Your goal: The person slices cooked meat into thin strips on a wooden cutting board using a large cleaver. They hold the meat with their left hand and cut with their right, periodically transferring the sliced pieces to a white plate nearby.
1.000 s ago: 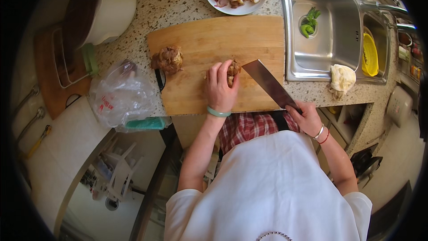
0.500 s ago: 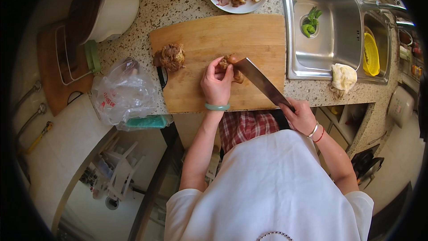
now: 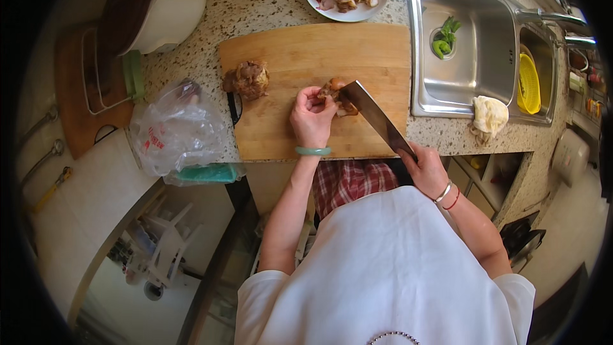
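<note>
A wooden cutting board [image 3: 287, 48] lies before me on the counter. My left hand [image 3: 311, 118], with a green bangle at its wrist, pinches a small piece of brown cooked meat [image 3: 333, 87] near the board's middle. The handle of a cleaver [image 3: 377, 115] is gripped in my right hand [image 3: 426, 169]. Its blade slants up and left, the tip end against or just beside the meat; which one I cannot tell. A larger chunk of cooked meat [image 3: 247, 80] rests at the board's left side.
Beyond the board stands a white plate [image 3: 311, 5] of sliced meat. Right of it is a steel sink [image 3: 469, 83] with green vegetables [image 3: 446, 38], a yellow basket [image 3: 529, 83] and a cloth [image 3: 490, 115] on its edge. A plastic bag [image 3: 175, 131] and a white pot [image 3: 172, 9] are at left.
The view has shifted slightly. My left fingers have bunched closer around the small meat piece. The cleaver stays by the meat in much the same pose.
</note>
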The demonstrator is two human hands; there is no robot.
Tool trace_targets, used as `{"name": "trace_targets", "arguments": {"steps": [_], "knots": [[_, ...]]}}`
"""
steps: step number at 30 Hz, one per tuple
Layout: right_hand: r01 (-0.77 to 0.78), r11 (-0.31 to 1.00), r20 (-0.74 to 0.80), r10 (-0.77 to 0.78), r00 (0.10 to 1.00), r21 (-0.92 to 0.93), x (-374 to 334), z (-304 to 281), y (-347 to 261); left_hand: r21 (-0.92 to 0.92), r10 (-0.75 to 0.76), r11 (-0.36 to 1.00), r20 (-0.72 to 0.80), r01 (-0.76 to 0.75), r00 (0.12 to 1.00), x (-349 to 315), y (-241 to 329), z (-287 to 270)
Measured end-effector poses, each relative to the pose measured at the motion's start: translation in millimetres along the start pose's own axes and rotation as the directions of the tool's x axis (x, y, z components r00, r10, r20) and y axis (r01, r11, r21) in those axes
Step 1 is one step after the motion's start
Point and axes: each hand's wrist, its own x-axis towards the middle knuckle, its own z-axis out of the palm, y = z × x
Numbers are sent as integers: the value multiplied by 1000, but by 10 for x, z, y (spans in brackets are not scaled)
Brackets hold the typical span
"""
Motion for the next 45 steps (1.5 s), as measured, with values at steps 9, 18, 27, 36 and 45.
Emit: {"name": "trace_targets", "arguments": {"steps": [9, 18, 27, 36, 45], "knots": [[260, 960, -124, -272, 954, -108, 221, -41, -327, -142, 50, 988, -36, -54, 998, -69, 48, 91], [262, 959, -72, -271, 960, -111, 714, 101, -558, -74, -17, 997, -39, 14, 999, -130, 116, 127], [213, 967, -68, -224, 972, -137, 805, 110, -622, 149, 227, 966, -109, -210, 968, -130, 167, 230], [215, 951, -123, -246, 961, -221, 1104, 349, -768, 296, 337, 903, -35, -312, 941, -64, 110, 172], [245, 969, -124, -241, 962, 17, 1114, 260, -575, 50, -7, 999, -66, 11, 998, -76, -2, 81]]}}
